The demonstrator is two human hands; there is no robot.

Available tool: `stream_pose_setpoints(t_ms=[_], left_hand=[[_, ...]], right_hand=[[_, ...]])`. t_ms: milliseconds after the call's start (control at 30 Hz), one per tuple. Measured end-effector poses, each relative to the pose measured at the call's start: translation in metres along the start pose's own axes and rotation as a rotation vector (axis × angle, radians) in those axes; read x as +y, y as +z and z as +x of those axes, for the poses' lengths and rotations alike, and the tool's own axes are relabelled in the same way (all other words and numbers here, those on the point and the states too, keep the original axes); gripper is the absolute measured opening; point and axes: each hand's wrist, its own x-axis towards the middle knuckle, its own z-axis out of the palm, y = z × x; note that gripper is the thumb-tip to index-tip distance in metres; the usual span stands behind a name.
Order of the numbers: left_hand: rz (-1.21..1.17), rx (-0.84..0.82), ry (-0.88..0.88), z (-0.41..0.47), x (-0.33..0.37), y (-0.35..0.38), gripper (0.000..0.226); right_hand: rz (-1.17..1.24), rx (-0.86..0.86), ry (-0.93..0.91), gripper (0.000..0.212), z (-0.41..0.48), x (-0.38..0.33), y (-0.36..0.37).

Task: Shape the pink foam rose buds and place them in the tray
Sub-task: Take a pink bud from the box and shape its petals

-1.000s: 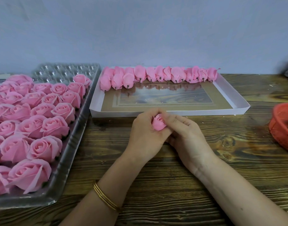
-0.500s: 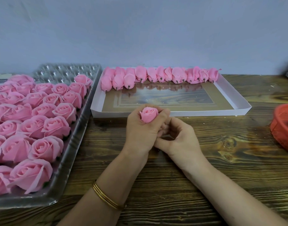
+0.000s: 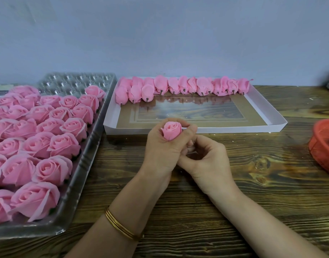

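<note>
My left hand point(image 3: 164, 148) grips a pink foam rose bud point(image 3: 171, 130) upright, its petals squeezed into a tight bud that pokes out above my curled fingers. My right hand point(image 3: 206, 159) sits just right of it and below, fingers curled against the left hand's fingers at the bud's base, which is hidden. Behind the hands lies a white tray point(image 3: 197, 130) with a row of shaped pink buds point(image 3: 182, 87) along its far wall. A clear plastic tray point(image 3: 85, 161) on the left holds several open pink roses point(image 3: 48, 146).
A red plastic basket point(image 3: 322, 144) stands at the right edge of the wooden table point(image 3: 253, 192). The far part of the clear tray shows bare cups point(image 3: 76, 81). A grey wall runs behind everything.
My left hand turned the bud upright and closed around it. My right hand left the petals and dropped to the bud's base.
</note>
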Motion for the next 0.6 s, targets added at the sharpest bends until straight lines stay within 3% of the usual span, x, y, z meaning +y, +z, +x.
stream_pose_setpoints(t_ms=[367,467,600], left_hand=[[-0.006,-0.058,-0.013,0.001,0.000,-0.002,0.010],[-0.009,-0.120,-0.033,0.001,0.005,-0.003,0.021],[-0.002,-0.152,-0.049,0.001,0.010,-0.004,0.025]], right_hand=[[0.080,-0.036,0.034,0.026,0.003,0.003,-0.002],[0.109,-0.098,0.047,0.015,0.004,0.002,-0.005],[0.194,-0.180,0.123,0.018,0.005,0.003,-0.008]])
